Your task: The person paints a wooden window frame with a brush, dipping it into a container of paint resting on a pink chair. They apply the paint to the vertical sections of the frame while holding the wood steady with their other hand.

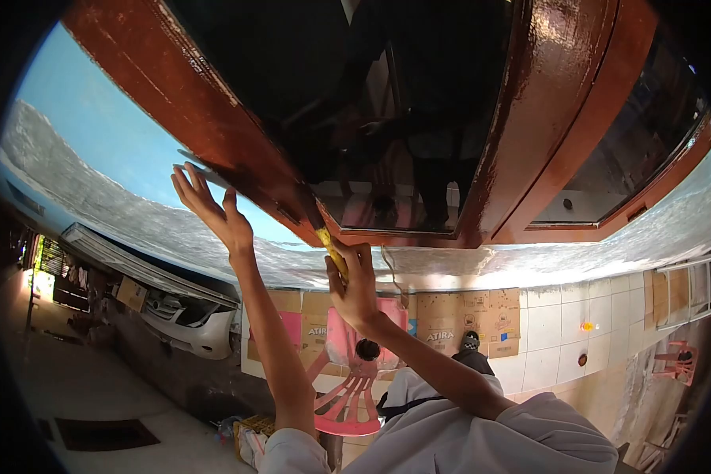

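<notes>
Pink plastic chair, flattened cardboard, white car

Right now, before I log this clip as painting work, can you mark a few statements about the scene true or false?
1. The right hand grips a paintbrush with a yellow handle. True.
2. The left hand is clenched in a fist. False: its fingers are stretched out against a thin flat strip at the frame's edge.
3. The window frame is green. False: it is glossy reddish brown.
4. A pink chair shows below the hands. True.
</notes>
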Available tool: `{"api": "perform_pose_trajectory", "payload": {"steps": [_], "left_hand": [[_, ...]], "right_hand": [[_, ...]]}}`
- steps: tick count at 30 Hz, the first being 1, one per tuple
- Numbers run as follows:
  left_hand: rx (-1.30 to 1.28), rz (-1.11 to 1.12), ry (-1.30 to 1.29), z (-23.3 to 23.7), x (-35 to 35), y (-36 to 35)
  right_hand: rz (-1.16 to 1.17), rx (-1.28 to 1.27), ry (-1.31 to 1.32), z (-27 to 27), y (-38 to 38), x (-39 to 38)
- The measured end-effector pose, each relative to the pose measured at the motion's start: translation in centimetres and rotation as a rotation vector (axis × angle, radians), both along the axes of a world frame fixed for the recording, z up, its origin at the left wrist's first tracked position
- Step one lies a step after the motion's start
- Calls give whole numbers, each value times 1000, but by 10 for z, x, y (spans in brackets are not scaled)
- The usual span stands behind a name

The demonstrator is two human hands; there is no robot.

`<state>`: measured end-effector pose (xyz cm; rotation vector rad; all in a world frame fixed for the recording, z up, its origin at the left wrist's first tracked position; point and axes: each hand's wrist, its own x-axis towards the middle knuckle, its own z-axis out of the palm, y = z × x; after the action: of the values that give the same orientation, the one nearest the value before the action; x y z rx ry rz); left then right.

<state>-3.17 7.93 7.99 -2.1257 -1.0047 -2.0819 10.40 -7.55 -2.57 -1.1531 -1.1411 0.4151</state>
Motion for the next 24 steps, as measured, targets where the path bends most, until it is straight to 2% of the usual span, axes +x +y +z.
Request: {"api": "perform_pose_trajectory", "payload": {"steps": [4, 8, 13, 17, 21, 24], "left_hand": [[-15, 0, -12, -3, 3, -2], [-95, -53, -60, -23, -2, -6], [-63, -6, 9, -43, 6, -14], [-89, -11, -4, -54, 3, -14], [-65, -13, 22, -53, -1, -14], [-58, -4, 34, -50, -4, -14]], "right_hand": [[-12, 134, -44, -5, 2, 2], [128, 85, 64, -10, 17, -2], [63, 46, -15, -26, 13, 3], [66, 44, -29, -18, 8, 6], [91, 44, 25, -1, 15, 8], [44, 3, -10, -10, 15, 9]]}}
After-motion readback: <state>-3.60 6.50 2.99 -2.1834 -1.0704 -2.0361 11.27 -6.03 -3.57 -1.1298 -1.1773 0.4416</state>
